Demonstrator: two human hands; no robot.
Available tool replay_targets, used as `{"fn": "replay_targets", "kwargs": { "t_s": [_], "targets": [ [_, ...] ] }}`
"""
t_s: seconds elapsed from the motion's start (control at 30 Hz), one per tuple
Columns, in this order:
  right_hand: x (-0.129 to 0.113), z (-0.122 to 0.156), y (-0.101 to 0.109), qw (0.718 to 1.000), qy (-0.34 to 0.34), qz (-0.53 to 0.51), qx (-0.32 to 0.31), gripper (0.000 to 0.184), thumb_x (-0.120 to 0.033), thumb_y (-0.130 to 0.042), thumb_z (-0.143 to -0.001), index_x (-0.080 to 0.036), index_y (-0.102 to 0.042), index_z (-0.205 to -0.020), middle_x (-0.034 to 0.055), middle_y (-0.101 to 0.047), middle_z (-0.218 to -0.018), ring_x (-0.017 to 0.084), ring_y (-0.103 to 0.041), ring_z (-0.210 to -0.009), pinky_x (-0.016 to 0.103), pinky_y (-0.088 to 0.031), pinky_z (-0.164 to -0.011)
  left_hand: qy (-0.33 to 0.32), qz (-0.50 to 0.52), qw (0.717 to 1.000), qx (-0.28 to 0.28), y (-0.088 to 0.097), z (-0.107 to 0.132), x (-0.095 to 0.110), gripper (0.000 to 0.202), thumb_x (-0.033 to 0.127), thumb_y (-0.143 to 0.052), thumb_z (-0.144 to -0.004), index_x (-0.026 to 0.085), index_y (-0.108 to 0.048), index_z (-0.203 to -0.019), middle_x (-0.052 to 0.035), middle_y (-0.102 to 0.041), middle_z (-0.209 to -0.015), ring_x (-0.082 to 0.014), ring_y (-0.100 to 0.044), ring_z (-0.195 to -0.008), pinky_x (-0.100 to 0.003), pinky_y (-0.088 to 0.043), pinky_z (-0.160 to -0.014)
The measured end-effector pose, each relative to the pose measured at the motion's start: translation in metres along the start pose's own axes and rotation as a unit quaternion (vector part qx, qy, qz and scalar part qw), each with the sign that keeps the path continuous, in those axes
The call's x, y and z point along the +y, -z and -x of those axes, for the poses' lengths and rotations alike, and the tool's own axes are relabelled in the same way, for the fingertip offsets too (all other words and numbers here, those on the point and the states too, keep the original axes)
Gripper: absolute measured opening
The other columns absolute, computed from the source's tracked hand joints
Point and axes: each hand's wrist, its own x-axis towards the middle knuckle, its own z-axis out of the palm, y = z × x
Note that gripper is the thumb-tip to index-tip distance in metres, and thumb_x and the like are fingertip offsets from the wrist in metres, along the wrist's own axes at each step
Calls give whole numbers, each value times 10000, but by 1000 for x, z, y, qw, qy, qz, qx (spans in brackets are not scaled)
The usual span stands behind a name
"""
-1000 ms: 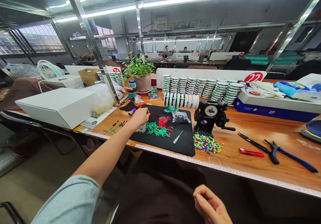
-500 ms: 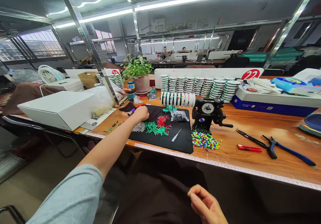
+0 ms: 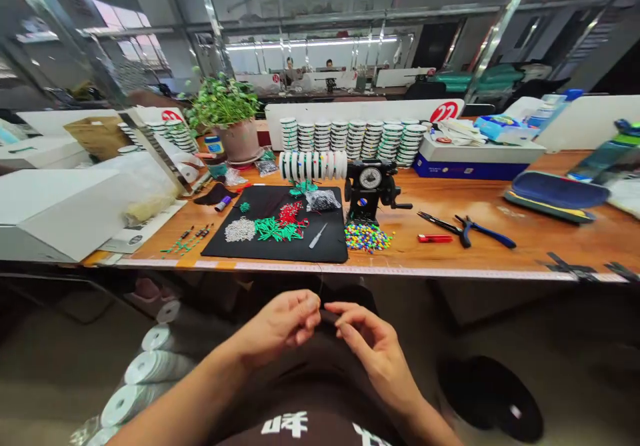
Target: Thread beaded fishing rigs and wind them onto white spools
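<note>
My left hand [image 3: 277,326] and my right hand [image 3: 373,343] are close together in front of my dark T-shirt [image 3: 305,419], below the table edge. Their fingertips pinch a small dark piece [image 3: 329,316], and a thin dark thread [image 3: 320,286] rises from it. The piece is too small and dark to identify. Beyond the hands lies a black mat [image 3: 265,206] holding silver beads [image 3: 239,230], green pieces [image 3: 273,230], red pieces [image 3: 291,214] and a small awl [image 3: 318,236].
A measuring tape [image 3: 380,271] runs along the table's front edge. On the table stand a black counter-winder [image 3: 370,179], coloured beads [image 3: 367,237], pliers [image 3: 480,231] and stacked white spools [image 3: 350,136]. White spools [image 3: 150,366] sit below the table at left.
My left hand has left the black mat and joined my right hand in front of my torso. The view has tilted downward and shifted, moving the table higher and farther left.
</note>
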Motion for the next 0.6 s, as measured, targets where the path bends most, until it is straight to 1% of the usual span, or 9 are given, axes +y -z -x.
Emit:
{"fn": "replay_targets", "kwargs": {
  "t_s": [0.07,0.13,0.27,0.3,0.37,0.43,0.47,0.53,0.6],
  "targets": [
    [-5,-7,-5,1000,4,-18,12,183,-398,-680,-913,-236,-729,-844,68,-730,-1125,193,-645,-907,286,-507,-812,38,44,998,-32,-18,-2,-15,504,620,-705,-784,161,-497,-772,46,-445,-675,-33,-326,-489,-201,-168,-461],
    [-4,-11,-7,999,10,-21,41,150,-378,-694,-904,-241,-753,-889,59,-756,-1037,162,-640,-779,270,-520,-742,50,48,996,-53,-25,-6,-22,502,618,-706,-787,157,-507,-792,48,-447,-672,-32,-336,-491,-199,-170,-462],
    [2,-11,-6,994,20,-20,107,107,-331,-751,-849,-238,-786,-885,30,-767,-796,132,-614,-631,232,-510,-627,59,0,994,-90,-26,-12,-22,537,677,-670,-783,168,-502,-809,47,-477,-666,-39,-376,-482,-193,-185,-444],
    [2,-10,-5,993,20,-21,116,99,-322,-761,-836,-237,-789,-878,29,-769,-779,122,-599,-595,223,-501,-596,61,-23,993,-103,-25,-11,-21,544,691,-656,-784,170,-497,-800,45,-491,-668,-44,-397,-486,-191,-214,-448],
    [-1,-9,-4,993,14,-20,116,92,-310,-767,-825,-236,-795,-871,34,-777,-784,107,-569,-544,210,-481,-547,72,-71,983,-151,-23,-8,-18,547,694,-652,-783,170,-496,-775,36,-517,-669,-61,-452,-512,-194,-298,-481],
    [-4,-7,-2,994,4,-18,108,81,-298,-766,-822,-235,-799,-860,34,-778,-776,97,-552,-512,200,-462,-512,69,-102,974,-190,-22,-7,-15,520,657,-690,-774,162,-537,-814,19,-558,-715,-85,-515,-577,-208,-365,-533],
    [-6,-7,-2,994,3,-18,105,76,-292,-762,-823,-236,-800,-857,30,-775,-762,96,-551,-502,199,-458,-503,59,-105,975,-188,-21,-7,-13,504,632,-714,-768,160,-564,-862,4,-586,-769,-99,-546,-626,-214,-382,-553],
    [-7,-5,-2,995,9,-16,97,70,-283,-756,-825,-236,-801,-849,20,-765,-736,102,-565,-502,203,-459,-501,27,-95,984,-147,-21,-9,-11,491,592,-744,-759,162,-600,-946,-22,-628,-859,-126,-589,-709,-219,-396,-570],
    [-6,-4,-3,996,18,0,91,72,-281,-751,-829,-234,-802,-849,16,-754,-725,117,-595,-533,216,-474,-524,10,-72,992,-103,-22,-13,-12,481,580,-754,-755,149,-624,-926,-38,-655,-833,-138,-609,-710,-221,-392,-565]
  ]
}}
